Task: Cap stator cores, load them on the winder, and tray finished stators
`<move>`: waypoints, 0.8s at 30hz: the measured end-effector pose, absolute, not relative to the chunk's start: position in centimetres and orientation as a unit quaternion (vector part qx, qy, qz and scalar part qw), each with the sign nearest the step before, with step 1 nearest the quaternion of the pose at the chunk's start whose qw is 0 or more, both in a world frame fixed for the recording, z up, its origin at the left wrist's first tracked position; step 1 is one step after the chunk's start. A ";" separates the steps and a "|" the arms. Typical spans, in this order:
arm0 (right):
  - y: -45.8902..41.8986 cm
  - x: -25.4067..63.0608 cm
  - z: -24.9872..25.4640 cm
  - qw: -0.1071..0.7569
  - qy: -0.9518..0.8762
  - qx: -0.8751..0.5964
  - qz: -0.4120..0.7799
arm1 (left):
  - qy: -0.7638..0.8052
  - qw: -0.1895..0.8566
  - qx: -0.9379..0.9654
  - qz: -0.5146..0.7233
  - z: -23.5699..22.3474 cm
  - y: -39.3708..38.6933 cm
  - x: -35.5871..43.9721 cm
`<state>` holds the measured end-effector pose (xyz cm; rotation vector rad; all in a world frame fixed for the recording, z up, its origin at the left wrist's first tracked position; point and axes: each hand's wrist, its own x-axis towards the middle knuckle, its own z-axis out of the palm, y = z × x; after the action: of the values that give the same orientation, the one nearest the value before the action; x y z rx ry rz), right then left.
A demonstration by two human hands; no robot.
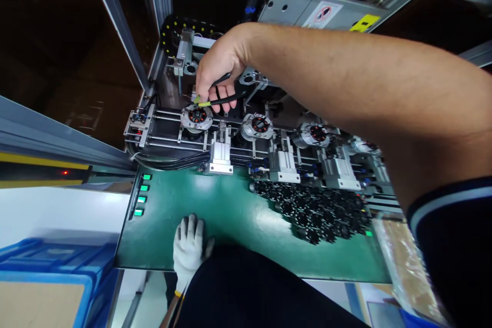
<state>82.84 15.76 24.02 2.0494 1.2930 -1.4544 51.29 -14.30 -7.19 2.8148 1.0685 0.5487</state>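
My bare right hand (pixel 222 64) reaches over the machine, its fingers closed around pliers (pixel 205 104) with black and yellow-green handles. The pliers' jaws are at the upper edge of the leftmost round metal fixture (pixel 188 125), which bears a dark part with orange-brown windings (pixel 198 116); whether they touch it I cannot tell. A second, similar fixture (pixel 251 135) sits to the right of the hand. My left hand (pixel 187 246), in a white glove, lies open and flat near the front edge of the green tabletop (pixel 230 215), holding nothing.
Several black round parts (pixel 319 210) are massed on the tabletop's right side. Silver cylinder blocks (pixel 221 158) stand along the fixture row. Lit green buttons (pixel 142 199) line the left edge. A blue crate (pixel 96 287) stands lower left, and metal frame posts (pixel 119 20) rise at upper left.
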 end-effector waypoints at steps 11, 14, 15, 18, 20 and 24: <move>15.9 82.2 23.5 0.150 0.474 0.701 -0.511 | 0.348 0.041 0.917 0.188 -7.3 -14.3 51.4; 14.8 81.7 23.3 0.121 0.495 0.707 -0.490 | 0.355 0.038 0.916 0.183 -7.4 -14.3 51.3; 14.2 81.8 23.6 0.106 0.508 0.703 -0.485 | 0.356 0.036 0.916 0.181 -7.4 -14.3 51.3; 12.1 83.1 26.1 0.075 0.549 0.672 -0.491 | 0.354 0.031 0.917 0.183 -7.6 -14.2 51.3; 10.2 84.9 28.2 0.086 0.561 0.650 -0.506 | 0.353 0.027 0.917 0.186 -7.6 -14.1 51.3; 6.2 89.9 30.1 0.158 0.514 0.667 -0.516 | 0.344 0.005 0.922 0.178 -7.4 -14.0 51.0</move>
<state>89.86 6.23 30.15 1.9081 1.4690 -1.4760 51.03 -13.95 -7.42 2.8871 1.0760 0.5581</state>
